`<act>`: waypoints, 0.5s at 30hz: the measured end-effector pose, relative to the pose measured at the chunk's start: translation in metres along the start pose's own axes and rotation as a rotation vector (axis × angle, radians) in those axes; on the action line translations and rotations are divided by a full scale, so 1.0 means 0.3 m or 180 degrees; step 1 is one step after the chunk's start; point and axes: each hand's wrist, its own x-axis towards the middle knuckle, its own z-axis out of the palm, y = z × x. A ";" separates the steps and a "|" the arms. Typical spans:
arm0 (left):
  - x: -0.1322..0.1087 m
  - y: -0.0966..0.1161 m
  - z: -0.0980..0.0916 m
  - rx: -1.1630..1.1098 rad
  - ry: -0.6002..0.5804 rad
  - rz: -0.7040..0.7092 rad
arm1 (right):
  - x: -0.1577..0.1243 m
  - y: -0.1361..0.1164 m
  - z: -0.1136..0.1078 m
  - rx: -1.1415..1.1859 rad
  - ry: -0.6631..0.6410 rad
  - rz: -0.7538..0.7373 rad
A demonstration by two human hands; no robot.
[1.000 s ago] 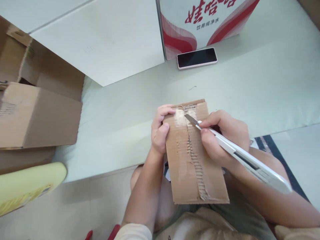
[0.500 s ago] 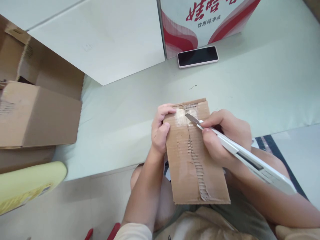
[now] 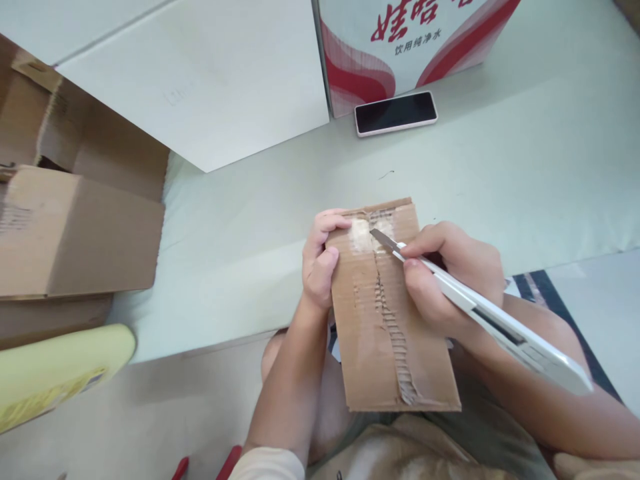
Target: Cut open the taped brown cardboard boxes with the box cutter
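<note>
A brown cardboard piece (image 3: pixel 367 337) with a torn, corrugated strip down its middle rests over my lap, its far end near the pale green surface's edge. My left hand (image 3: pixel 319 260) grips its upper left edge, fingers curled over the top corner. My right hand (image 3: pixel 447 277) is closed round a white utility knife (image 3: pixel 493 320), held like a pen. The blade tip touches the cardboard near the top of the torn strip, beside a whitish tape patch.
A phone (image 3: pixel 396 113) lies screen-up on the pale green surface (image 3: pixel 525 180), in front of a red-and-white printed carton (image 3: pixel 400 47). A white board (image 3: pixel 200 80) lies at the back left. Brown cardboard boxes (image 3: pixel 75 233) stand at the left, a yellow object (image 3: pixel 55 370) below them.
Almost nothing differs. The knife and both hands hold nearly the same position; the view shifts very slightly.
</note>
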 end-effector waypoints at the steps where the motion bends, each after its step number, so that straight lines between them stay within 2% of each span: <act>1: 0.000 0.000 0.000 0.0000 -0.0007 0.0011 | 0.000 0.000 0.000 -0.0007 0.0002 0.0001; 10: -0.002 -0.004 0.000 0.0053 0.0017 -0.0055 | -0.002 0.005 0.000 -0.0045 -0.0022 0.0207; 15: -0.004 0.000 0.002 -0.0015 0.0027 -0.0062 | -0.005 0.006 0.002 0.0001 -0.0005 0.0096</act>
